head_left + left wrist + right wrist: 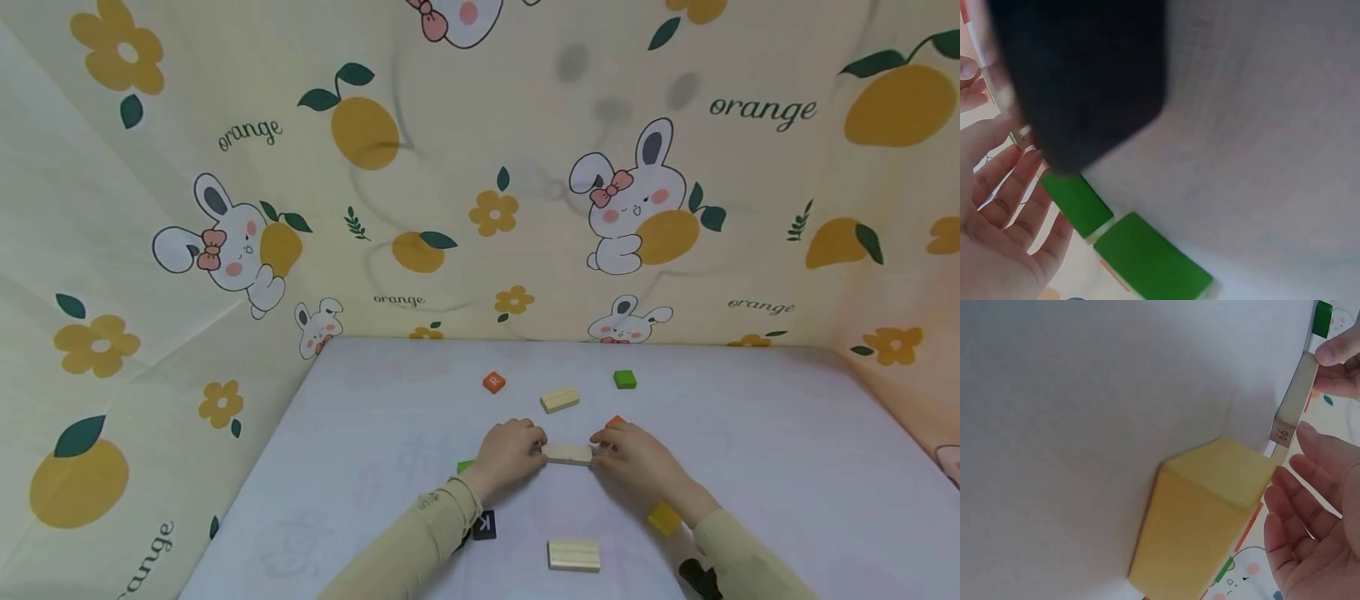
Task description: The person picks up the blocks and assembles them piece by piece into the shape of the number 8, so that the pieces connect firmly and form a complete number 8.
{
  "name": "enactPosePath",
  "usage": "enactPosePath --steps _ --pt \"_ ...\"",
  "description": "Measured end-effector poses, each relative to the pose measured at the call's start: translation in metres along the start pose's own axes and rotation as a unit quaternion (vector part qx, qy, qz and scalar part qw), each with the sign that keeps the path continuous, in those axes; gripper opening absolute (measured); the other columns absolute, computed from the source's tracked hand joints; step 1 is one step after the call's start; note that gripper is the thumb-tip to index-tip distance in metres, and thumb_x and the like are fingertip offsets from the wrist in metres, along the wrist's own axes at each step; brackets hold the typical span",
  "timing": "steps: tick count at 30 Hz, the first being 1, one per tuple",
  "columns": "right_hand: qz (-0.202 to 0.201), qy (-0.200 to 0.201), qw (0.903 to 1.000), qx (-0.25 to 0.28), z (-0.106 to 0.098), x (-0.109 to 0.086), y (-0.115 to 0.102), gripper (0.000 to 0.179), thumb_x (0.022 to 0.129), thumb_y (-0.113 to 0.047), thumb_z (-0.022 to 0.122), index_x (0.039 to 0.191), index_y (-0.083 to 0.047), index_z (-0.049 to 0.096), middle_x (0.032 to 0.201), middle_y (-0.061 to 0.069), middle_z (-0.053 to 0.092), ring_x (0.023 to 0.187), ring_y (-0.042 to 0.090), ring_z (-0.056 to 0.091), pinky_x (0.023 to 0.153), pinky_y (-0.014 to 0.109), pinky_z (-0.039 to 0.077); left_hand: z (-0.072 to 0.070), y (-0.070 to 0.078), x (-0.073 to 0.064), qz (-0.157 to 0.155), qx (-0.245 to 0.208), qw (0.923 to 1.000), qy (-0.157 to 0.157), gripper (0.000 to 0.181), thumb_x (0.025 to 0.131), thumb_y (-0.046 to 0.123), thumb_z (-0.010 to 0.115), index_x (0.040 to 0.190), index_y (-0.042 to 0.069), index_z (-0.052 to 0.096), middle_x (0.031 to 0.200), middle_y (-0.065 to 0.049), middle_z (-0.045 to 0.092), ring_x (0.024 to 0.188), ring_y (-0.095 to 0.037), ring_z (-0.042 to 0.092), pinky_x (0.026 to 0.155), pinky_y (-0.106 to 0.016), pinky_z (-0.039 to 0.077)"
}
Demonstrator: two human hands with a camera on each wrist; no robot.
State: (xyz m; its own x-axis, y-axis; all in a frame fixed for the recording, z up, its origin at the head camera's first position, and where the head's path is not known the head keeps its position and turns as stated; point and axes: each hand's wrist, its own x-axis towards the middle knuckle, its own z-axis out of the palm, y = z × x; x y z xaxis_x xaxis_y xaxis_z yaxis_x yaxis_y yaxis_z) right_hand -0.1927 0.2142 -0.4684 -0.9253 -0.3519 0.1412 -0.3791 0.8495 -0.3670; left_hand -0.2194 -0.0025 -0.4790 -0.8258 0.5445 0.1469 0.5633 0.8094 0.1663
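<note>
A pale wooden block (567, 453) lies crosswise between my two hands. My left hand (512, 454) pinches its left end with thumb and fingers. My right hand (641, 460) holds the opposite end; its thumb and index finger (1300, 464) meet there in the right wrist view. That end of the wooden block (1294, 397) bears a number that looks like 66. Close behind my right fingers is a partly hidden orange block (616, 421). A green block (465, 467) peeks out beside my left wrist, and a yellow block (664, 518) sits by my right wrist.
Farther back are an orange block marked R (493, 382), a second wooden block (560, 400) and another green block (626, 380). Nearer me stand a black block marked K (484, 525) and a grooved wooden piece (573, 555). A patterned cloth (450, 183) hangs behind the white table (390, 392).
</note>
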Motion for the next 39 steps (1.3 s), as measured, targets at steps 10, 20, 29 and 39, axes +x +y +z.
enactPosePath --steps 10,20,29,39 --pt "0.047 -0.029 0.9984 0.012 0.005 0.006 -0.004 0.016 0.074 -0.019 0.068 0.089 -0.014 0.066 0.080 -0.007 0.060 0.071 0.004 0.050 0.066 0.026 0.045 0.001 0.000 0.001 -0.019 0.000 0.9998 0.001 0.022 0.076 0.036 0.064 0.091 0.021 0.066 0.078 0.008 0.062 0.062 -0.004 0.047 0.053 -0.018 0.033" --pt "0.064 -0.016 0.9978 0.009 -0.012 0.009 0.014 0.023 0.079 -0.019 0.063 0.100 -0.011 0.063 0.090 0.000 0.061 0.079 0.013 0.052 0.072 0.035 0.046 0.002 0.000 0.007 -0.037 -0.014 0.9992 -0.009 0.022 0.073 0.036 0.067 0.089 0.021 0.068 0.077 0.010 0.062 0.064 -0.003 0.049 0.056 -0.018 0.035" --pt "0.112 -0.054 0.9919 0.028 -0.022 0.012 0.042 0.030 0.082 -0.019 0.058 0.111 -0.011 0.058 0.097 0.006 0.058 0.085 0.020 0.052 0.075 0.041 0.046 -0.005 0.002 0.010 -0.059 -0.027 0.9973 -0.034 0.018 0.072 0.035 0.068 0.084 0.021 0.068 0.070 0.011 0.058 0.062 -0.004 0.044 0.055 -0.019 0.033" --pt "0.098 -0.089 0.9898 0.052 -0.026 0.015 0.055 0.036 0.083 -0.018 0.058 0.119 -0.016 0.055 0.095 0.005 0.057 0.083 0.018 0.050 0.073 0.037 0.044 -0.005 0.001 0.013 -0.062 -0.045 0.9961 -0.044 0.016 0.071 0.035 0.069 0.078 0.020 0.067 0.067 0.011 0.057 0.062 -0.005 0.043 0.053 -0.019 0.030"
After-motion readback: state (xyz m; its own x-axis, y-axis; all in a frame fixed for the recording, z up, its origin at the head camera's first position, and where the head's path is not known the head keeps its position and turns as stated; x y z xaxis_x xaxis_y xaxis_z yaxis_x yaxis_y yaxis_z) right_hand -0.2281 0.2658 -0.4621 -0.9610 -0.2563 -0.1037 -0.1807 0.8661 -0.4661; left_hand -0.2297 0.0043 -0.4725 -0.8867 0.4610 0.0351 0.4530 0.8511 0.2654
